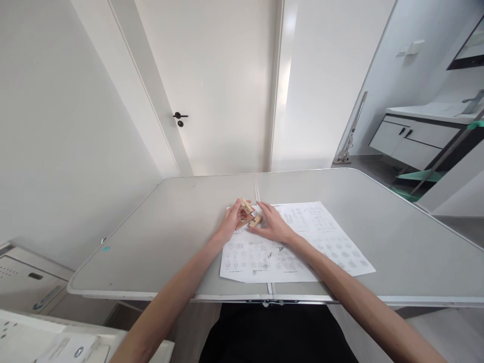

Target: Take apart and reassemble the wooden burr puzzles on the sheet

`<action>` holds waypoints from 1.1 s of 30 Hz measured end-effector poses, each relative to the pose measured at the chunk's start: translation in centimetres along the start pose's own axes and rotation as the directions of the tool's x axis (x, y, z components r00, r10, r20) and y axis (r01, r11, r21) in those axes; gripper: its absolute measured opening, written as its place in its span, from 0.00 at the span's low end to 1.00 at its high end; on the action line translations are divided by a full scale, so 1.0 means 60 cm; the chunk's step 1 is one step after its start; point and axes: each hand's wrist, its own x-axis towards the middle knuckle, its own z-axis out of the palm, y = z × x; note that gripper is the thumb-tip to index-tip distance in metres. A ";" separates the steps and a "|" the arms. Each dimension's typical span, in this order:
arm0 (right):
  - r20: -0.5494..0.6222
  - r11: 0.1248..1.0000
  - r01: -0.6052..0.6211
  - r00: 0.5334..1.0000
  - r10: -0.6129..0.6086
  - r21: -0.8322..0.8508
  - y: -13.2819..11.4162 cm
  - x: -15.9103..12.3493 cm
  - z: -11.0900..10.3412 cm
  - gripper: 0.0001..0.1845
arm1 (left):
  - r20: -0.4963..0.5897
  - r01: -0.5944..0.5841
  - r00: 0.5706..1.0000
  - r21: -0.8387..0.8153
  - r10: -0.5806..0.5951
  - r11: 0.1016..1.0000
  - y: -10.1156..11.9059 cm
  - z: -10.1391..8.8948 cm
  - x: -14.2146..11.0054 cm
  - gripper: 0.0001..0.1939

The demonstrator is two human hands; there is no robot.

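White door (230, 85) behind a pale grey table (151, 242), with a sink cabinet (419, 136) off to the right; a printed sheet (268, 264) lies on the tabletop. Bare forearms (189, 272) reach over the table's near edge, hands nearly meeting above the sheet. Left hand (230, 222) has its fingers curled on wooden pieces (247, 206); right hand (274, 227) is half open around a wooden block (256, 221), whether gripping I can't tell

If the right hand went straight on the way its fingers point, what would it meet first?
Probably the small wooden piece just ahead of the right hand, then the left hand and the wooden pieces it holds. Depth is unclear; the right hand may already touch that small piece.
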 end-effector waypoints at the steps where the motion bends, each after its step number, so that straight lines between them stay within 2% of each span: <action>1: -0.010 0.999 0.014 1.000 -0.014 0.043 -0.005 0.000 -0.005 0.56 | 0.014 -0.009 1.000 0.053 0.008 0.999 -0.001 0.000 -0.003 0.34; 4: -0.035 0.987 0.088 0.996 -0.084 0.132 -0.022 -0.002 -0.020 0.55 | 0.066 -0.028 0.998 0.209 0.014 0.977 -0.003 0.003 -0.009 0.32; 7: -0.061 0.976 0.157 0.987 -0.150 0.154 -0.033 -0.004 -0.026 0.51 | 0.094 -0.090 0.994 0.397 0.058 0.914 -0.003 0.007 -0.014 0.30; 10: -0.098 0.965 0.226 0.972 -0.214 0.132 -0.037 -0.005 -0.026 0.44 | 0.100 -0.151 0.988 0.559 0.114 0.815 -0.001 0.011 -0.016 0.29; 12: -0.132 0.961 0.253 0.962 -0.238 0.112 -0.038 -0.005 -0.027 0.38 | 0.111 -0.163 0.986 0.596 0.121 0.786 0.000 0.012 -0.016 0.29; 17: -0.184 0.957 0.268 0.952 -0.246 0.110 -0.044 -0.003 -0.032 0.32 | 0.126 -0.143 0.988 0.540 0.089 0.830 -0.004 0.007 -0.014 0.28; 21: -0.227 0.961 0.239 0.952 -0.203 0.142 -0.042 -0.001 -0.033 0.31 | 0.095 -0.080 0.994 0.390 0.046 0.917 -0.003 0.002 -0.013 0.29; 24: -0.239 0.962 0.219 0.955 -0.178 0.161 -0.036 0.003 -0.031 0.30 | 0.078 -0.046 0.997 0.332 0.021 0.942 0.001 0.003 -0.014 0.30; 29: -0.272 0.972 0.142 0.958 -0.088 0.185 -0.032 0.008 -0.033 0.29 | 0.023 -0.066 0.998 0.342 0.062 0.937 0.005 0.003 -0.010 0.31; 33: -0.289 0.984 0.066 0.957 -0.016 0.164 -0.021 0.012 -0.032 0.30 | -0.021 -0.133 0.988 0.404 0.155 0.905 0.006 -0.002 -0.005 0.29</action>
